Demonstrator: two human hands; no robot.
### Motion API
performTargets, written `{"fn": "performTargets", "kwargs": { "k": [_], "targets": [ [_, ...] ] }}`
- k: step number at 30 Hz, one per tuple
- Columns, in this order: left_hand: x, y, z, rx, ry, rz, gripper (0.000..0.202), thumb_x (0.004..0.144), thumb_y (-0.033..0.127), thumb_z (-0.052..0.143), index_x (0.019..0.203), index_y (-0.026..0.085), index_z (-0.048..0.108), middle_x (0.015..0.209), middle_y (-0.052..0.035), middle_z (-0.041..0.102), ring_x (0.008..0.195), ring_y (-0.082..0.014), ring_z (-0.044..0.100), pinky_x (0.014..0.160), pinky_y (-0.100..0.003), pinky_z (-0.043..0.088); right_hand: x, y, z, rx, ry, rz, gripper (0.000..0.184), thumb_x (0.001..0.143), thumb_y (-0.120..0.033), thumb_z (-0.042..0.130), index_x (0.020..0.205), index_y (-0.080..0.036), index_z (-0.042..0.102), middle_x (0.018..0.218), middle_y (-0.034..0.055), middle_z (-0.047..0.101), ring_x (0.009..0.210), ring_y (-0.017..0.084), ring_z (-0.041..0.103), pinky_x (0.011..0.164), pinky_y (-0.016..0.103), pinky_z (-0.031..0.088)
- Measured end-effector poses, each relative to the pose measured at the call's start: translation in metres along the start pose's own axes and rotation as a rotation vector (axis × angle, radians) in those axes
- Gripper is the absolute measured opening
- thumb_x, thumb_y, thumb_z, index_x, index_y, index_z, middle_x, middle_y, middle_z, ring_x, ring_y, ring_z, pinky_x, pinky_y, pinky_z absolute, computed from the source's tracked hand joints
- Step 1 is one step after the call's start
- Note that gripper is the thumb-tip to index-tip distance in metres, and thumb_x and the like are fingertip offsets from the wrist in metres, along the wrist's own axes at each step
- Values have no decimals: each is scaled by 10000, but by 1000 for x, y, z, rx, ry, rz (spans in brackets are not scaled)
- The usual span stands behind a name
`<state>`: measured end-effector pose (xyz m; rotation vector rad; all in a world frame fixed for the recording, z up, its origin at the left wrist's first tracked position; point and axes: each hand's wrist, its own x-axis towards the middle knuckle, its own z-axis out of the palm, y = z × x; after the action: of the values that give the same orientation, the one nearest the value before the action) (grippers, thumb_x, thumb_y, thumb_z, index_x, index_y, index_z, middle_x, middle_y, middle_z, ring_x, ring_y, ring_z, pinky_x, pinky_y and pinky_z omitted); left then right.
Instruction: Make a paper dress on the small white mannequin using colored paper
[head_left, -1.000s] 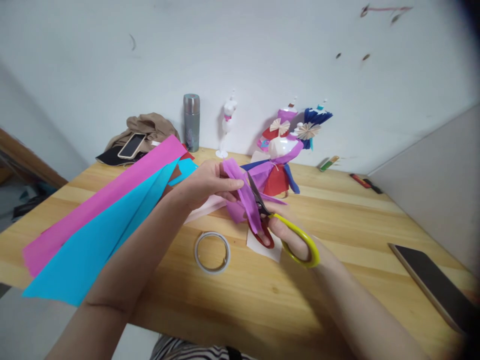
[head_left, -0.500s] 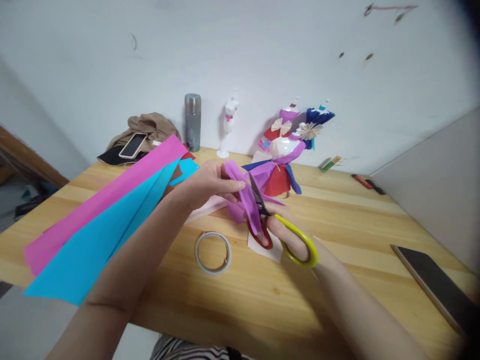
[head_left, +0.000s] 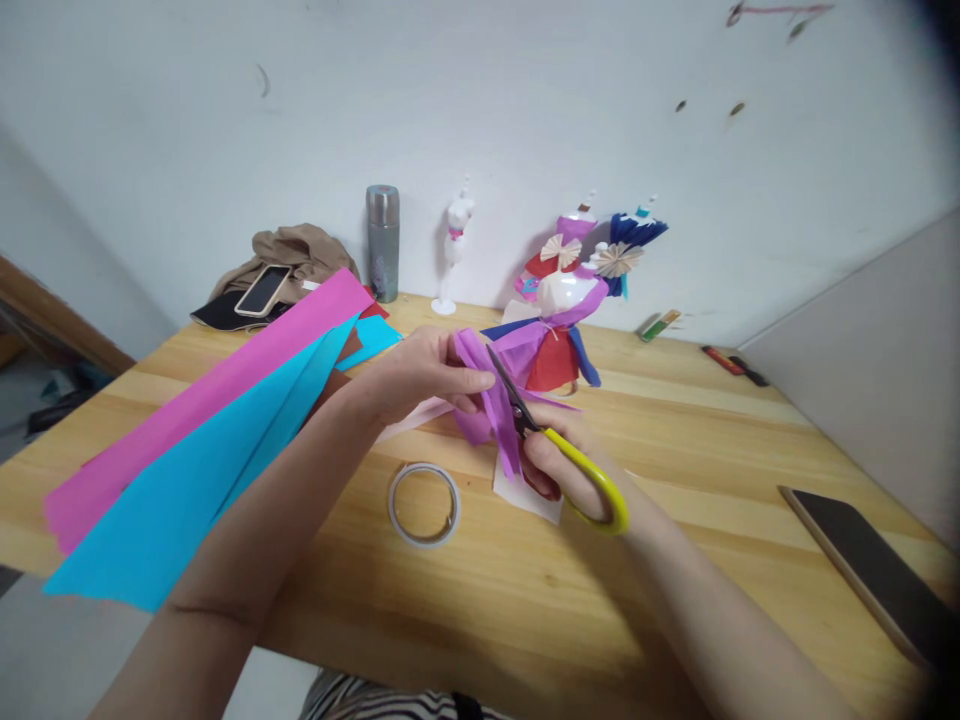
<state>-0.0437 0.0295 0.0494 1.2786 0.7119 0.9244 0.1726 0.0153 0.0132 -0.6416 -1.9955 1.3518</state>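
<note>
My left hand pinches a folded strip of purple crepe paper between thumb and fingers above the table. My right hand is closed around scissors with a yellow loop and a red loop. Their dark blades lie against the right side of the purple paper, pointing up and left. Just behind stands a small white mannequin wrapped in purple, red and blue paper. Under my right hand lies a piece of white paper, partly hidden. A roll of tape rests flat in front of my left hand.
Pink paper and blue paper lie on the left. Along the wall stand a thermos, a bare mannequin and two dressed mannequins. A phone rests by brown cloth. A dark tablet-like slab lies right.
The scissor blades have closed somewhat and shifted slightly left against the purple paper. The red loop has drawn in toward the yellow one. My left hand still holds the strip.
</note>
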Motion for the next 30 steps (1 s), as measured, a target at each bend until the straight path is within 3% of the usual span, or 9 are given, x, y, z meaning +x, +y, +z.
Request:
{"fn": "performTargets", "kwargs": {
  "k": [4,8,13,17,30],
  "targets": [
    [0,2,0,10,8,-5,139,740,250,793,781,125,749,722,-60,748,667,-138,692,647,-233,558,1,3,3,11,39,22,434,938,-614,533,768,-214,522,525,-63,398,404,89,332,378,252,237],
    [-1,5,2,37,37,-16,61,728,166,766,737,122,725,673,-38,716,641,-117,660,624,-215,536,1,0,2,41,-2,59,465,907,-672,535,817,-217,512,545,-62,436,398,90,372,369,242,267],
    [-2,6,4,52,-33,-33,65,712,88,732,760,131,724,722,-32,728,662,-102,649,644,-206,528,1,-3,-1,7,-50,41,525,894,-727,494,889,-204,539,552,-49,462,435,111,410,410,259,333],
    [-1,3,3,73,-40,-24,96,693,64,727,749,142,729,705,-18,724,645,-93,636,616,-189,523,1,-4,-2,-30,-64,7,497,921,-694,485,904,-202,555,573,-46,462,458,114,404,433,270,315],
    [-1,9,0,139,-134,-142,63,693,164,815,710,141,759,659,-34,722,601,-108,648,592,-197,545,-1,-1,-4,-52,-62,-25,482,918,-692,499,946,-221,602,588,-34,444,499,139,385,469,289,281]
  ]
}}
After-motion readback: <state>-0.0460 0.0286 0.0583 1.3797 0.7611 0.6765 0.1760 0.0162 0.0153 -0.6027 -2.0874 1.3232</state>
